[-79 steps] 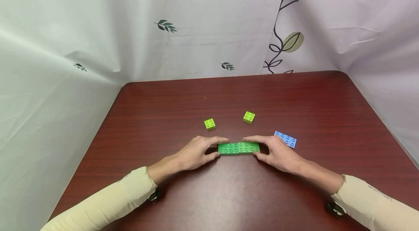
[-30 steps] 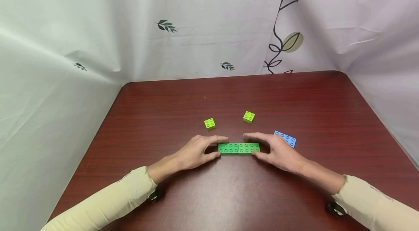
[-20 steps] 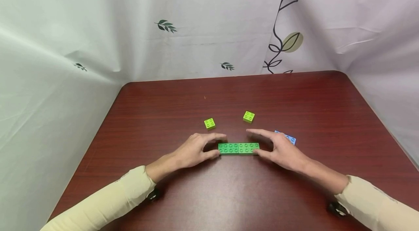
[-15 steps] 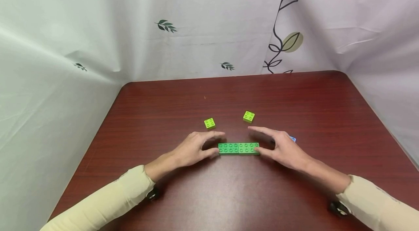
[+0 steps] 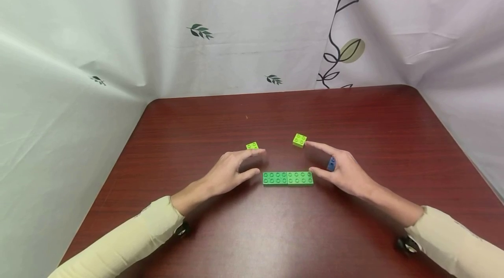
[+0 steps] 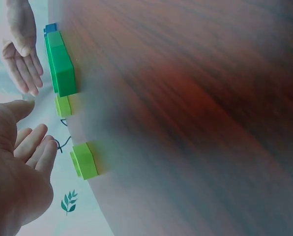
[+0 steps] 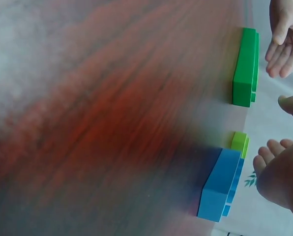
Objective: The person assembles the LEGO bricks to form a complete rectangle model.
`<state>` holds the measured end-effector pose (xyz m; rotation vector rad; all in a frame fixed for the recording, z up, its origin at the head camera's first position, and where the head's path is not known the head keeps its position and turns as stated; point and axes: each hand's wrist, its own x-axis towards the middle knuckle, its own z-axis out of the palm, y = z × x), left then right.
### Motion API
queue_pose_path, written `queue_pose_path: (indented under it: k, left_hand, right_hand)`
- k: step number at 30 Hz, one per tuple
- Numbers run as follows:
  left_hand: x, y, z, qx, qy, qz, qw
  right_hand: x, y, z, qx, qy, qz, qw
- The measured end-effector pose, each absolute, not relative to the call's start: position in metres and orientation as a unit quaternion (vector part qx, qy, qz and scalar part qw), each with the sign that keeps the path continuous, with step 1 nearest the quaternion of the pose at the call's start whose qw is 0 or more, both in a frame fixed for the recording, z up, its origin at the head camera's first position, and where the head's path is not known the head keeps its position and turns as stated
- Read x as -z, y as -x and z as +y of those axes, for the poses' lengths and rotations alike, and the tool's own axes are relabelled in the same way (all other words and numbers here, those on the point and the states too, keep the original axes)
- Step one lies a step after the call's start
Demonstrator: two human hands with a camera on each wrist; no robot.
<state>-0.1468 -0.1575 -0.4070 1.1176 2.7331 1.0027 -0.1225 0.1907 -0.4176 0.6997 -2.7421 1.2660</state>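
Two green toy bricks point(image 5: 274, 178) with studs lie end to end on the table, forming one straight bar. My left hand point(image 5: 224, 177) hovers off the bar's left end, fingers loosely extended and thumb apart, holding nothing. On the other side my right hand point(image 5: 350, 177) is likewise spread and holds nothing; its thumb tip appears near the bar's right end. A blue brick point(image 7: 220, 182) rests on the table beneath the right hand, which hides most of it in the head view. Both wrist views show the hands apart from the bricks.
Behind the bar sit two small lime-green bricks: the left one point(image 5: 252, 145) is partly covered by my left fingers, the right one point(image 5: 299, 139) is near my right fingertips. The dark red table point(image 5: 275, 234) ends at white patterned cloth point(image 5: 244, 28) on its far and side edges.
Both hands have drawn back from the green bar, outward and away from me, letting go of its ends. The bar stays in place. My right hand now covers more of the blue brick.
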Motion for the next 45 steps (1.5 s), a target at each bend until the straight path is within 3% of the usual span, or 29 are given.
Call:
queue_pose_path:
  k: [13,45]
  left_hand:
    - [0.41,0.153,-0.166,-0.339,-0.349,0.874,-0.011]
    - [0.42,0.143,-0.162,-0.332,-0.349,0.874,0.064]
  right_hand:
    - [0.417,0.128,0.198,-0.415,-0.204,-0.886,0.019]
    - [0.424,0.101,0.272,-0.408,-0.187,-0.894,0.005]
